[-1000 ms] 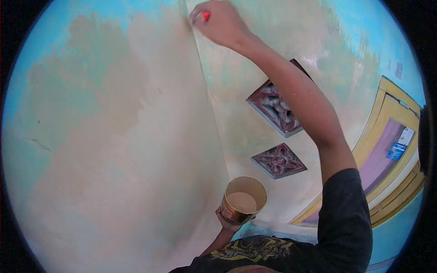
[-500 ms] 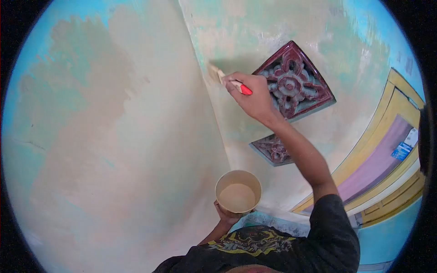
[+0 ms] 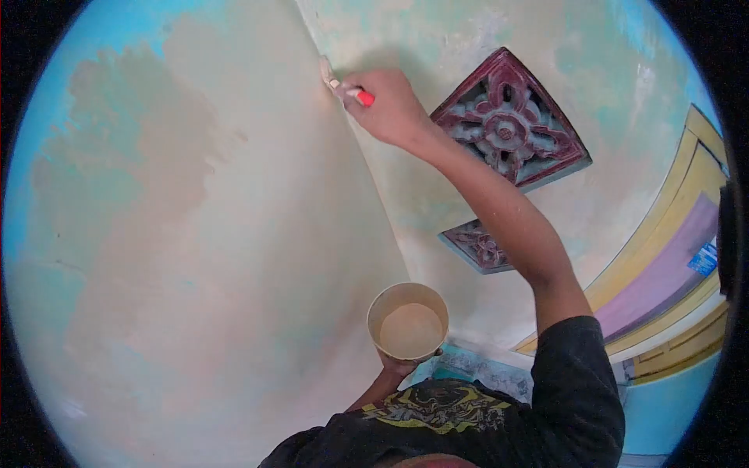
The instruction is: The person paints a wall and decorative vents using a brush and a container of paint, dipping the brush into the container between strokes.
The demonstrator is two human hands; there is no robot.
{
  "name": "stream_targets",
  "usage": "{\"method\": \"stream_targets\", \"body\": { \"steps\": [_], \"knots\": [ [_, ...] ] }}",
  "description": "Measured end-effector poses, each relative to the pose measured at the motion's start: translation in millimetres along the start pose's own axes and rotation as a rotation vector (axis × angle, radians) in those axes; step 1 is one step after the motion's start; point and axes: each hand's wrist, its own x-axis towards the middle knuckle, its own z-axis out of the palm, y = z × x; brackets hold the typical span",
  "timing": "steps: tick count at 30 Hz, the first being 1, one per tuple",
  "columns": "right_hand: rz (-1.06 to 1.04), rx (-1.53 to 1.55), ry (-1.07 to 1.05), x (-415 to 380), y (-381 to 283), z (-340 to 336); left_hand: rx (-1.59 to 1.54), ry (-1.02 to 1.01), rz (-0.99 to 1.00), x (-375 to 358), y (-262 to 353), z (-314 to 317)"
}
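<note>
Gripped in my right hand (image 3: 382, 101) is a paintbrush (image 3: 329, 76) with a red-tipped handle. Its bristles touch the wall right at the inner corner line, high up. Close to my body, my left hand (image 3: 403, 363) supports a round tub of beige paint (image 3: 412, 329) from underneath. Most of that hand's fingers are hidden behind the tub. Around the brush, the wall (image 3: 421, 195) carries patchy beige paint with green-blue showing through.
To the right of the corner, a dark red carved flower vent (image 3: 507, 129) is set in the wall, with a smaller one (image 3: 480, 248) below it. A yellow door frame (image 3: 663, 210) and a purple curtain (image 3: 655, 281) stand at the far right.
My right hand has moved up and left with the paintbrush, from the right wall onto the corner line. The tub stays in my left hand, nearly unmoved. The view has shifted slightly.
</note>
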Motion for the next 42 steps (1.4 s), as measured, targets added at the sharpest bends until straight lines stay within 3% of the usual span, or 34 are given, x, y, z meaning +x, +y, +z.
{"method": "stream_targets", "body": {
  "steps": [2,5,8,11,14,17,20,23,26,29,32,35,39,42],
  "knots": [
    [0.005,-0.028,-0.144,-8.8,-2.3,5.0,-0.022,-0.098,-0.027,-0.3,2.0,2.6],
    [-0.094,0.133,0.188,-14.0,-8.1,1.1,0.248,-0.042,0.034,4.8,4.0,-7.6],
    [-0.030,-0.150,-0.102,-21.5,7.0,4.5,0.136,-0.120,0.004,4.4,4.7,-9.5],
    [0.053,-0.035,-0.146,-30.1,7.4,6.8,0.121,-0.123,0.027,9.5,9.8,-20.6],
    [-0.047,-0.040,0.009,-37.4,7.7,5.9,0.148,-0.147,0.052,10.3,6.4,-20.1],
    [-0.001,-0.060,-0.224,-59.2,15.1,21.6,0.120,-0.109,0.093,6.5,1.2,-5.2],
    [-0.002,0.149,0.129,-57.3,11.4,10.4,0.120,-0.096,0.109,10.2,2.0,-1.0],
    [-0.022,0.062,0.033,-70.1,28.3,19.4,0.163,-0.087,0.123,9.1,-1.4,-6.0],
    [0.093,0.103,-0.064,-82.3,26.5,24.1,0.186,-0.099,0.114,7.1,-2.0,-10.6],
    [0.048,0.271,0.215,-63.7,10.2,8.9,0.195,-0.119,0.106,11.1,-2.9,-4.4],
    [-0.024,0.129,0.003,-56.7,32.1,21.4,0.149,-0.092,0.109,3.6,-9.8,-13.7],
    [0.233,0.344,-0.238,-82.9,60.1,25.5,0.155,-0.071,0.109,1.8,-9.8,-8.4],
    [0.147,0.415,0.237,-71.8,24.7,-5.9,0.076,-0.021,0.062,-4.6,-12.2,-8.7],
    [-0.068,0.326,0.389,-29.5,0.1,-21.5,0.194,-0.035,0.109,-6.1,-13.8,-4.0]
  ]
}}
